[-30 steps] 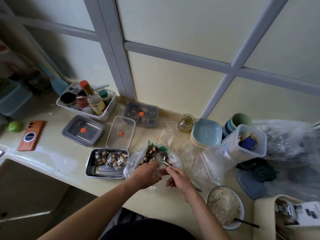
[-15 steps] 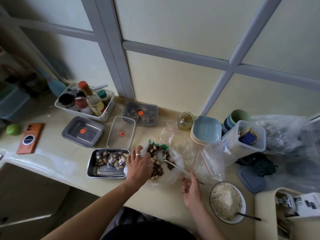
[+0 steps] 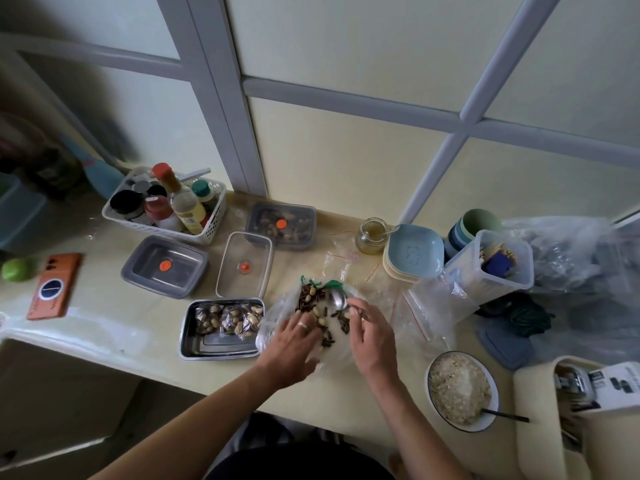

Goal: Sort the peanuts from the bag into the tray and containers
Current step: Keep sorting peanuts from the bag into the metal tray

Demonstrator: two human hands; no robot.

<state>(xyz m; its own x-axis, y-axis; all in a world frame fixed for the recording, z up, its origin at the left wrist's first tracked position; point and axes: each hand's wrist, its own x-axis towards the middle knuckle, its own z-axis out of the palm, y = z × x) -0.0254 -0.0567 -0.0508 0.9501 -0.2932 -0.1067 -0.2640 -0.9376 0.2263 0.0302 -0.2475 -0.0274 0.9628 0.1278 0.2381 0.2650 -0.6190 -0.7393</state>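
A clear plastic bag (image 3: 337, 344) lies open on the counter, holding pale peanuts (image 3: 317, 312) mixed with dark seeds. My left hand (image 3: 294, 344), with a ring, lies flat on the bag's left side, fingers among the nuts. My right hand (image 3: 372, 332) grips the handle of a metal spoon (image 3: 336, 298) whose bowl rests in the mix. Left of the bag stands a steel tray (image 3: 194, 344) with three small packets of peanuts. Behind it are an empty clear container (image 3: 266, 268), a grey container (image 3: 138, 271) and a lidded container (image 3: 256, 216) with dark contents.
A white basket of bottles (image 3: 214, 220) stands at the back left, an orange phone (image 3: 53, 285) far left. A jar (image 3: 370, 235), stacked blue dishes (image 3: 414, 252), cups, a clear tub (image 3: 460, 275) and empty zip bags (image 3: 429, 306) crowd the right. A bowl of grains (image 3: 433, 389) sits front right.
My right hand came back up from the counter edge to the bag and took the spoon handle. My left hand slid right, further onto the bag and into the nuts.
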